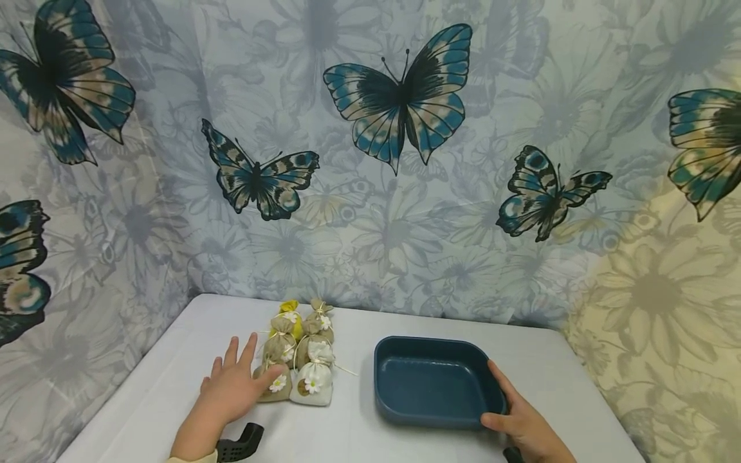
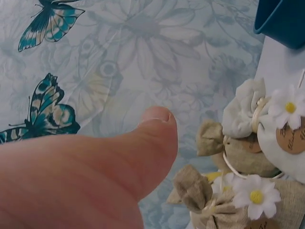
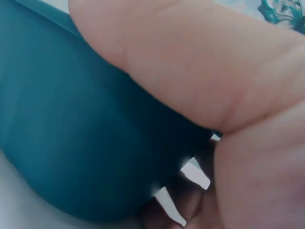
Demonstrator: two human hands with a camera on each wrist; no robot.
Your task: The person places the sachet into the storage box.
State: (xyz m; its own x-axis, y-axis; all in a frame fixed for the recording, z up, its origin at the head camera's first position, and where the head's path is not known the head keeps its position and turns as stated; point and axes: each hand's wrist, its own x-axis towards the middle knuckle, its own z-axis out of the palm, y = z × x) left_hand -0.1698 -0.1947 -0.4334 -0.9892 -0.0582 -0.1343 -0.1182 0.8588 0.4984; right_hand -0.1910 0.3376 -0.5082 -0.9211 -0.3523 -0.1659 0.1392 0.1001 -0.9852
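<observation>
Right hand [image 1: 523,419] grips blue tub [image 1: 431,389]; left hand [image 1: 233,387] splays fingers [image 1: 249,349] only the head view shows.

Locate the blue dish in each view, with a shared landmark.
Head: blue dish, low, right of centre, held by the right hand.
Left wrist: top-right corner, cut off.
Right wrist: large at left, partly behind the right hand.
Shared landmark: butterfly-print backdrop.

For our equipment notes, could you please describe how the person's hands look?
The left hand and right hand are both bare and ungloved. A cream sleeve edge shows on the left, beside a curved black bracket with small holes; a black piece shows on the right.
</observation>
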